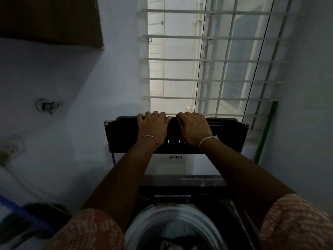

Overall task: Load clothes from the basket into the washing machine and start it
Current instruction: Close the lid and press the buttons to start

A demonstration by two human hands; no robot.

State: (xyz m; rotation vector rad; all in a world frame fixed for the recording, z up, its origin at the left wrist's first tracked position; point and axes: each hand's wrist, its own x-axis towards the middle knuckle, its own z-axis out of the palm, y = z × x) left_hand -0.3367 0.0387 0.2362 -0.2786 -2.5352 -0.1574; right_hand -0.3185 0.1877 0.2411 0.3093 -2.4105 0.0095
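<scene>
So you're gripping the raised lid [228, 136]
L hand [153, 126] + R hand [194, 129] side by side, fingers curled over its top edge; drum [173, 219] open below.

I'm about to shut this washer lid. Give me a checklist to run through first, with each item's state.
1. left hand grips the lid at its top edge: ok.
2. right hand grips the same edge: ok.
3. The lid stands raised, with the drum open beneath: ok.
4. clothes are in the drum: ok, dark fabric shows at the bottom.
5. Drum rim free of trailing fabric: cannot tell, the forearms hide its sides.
</scene>
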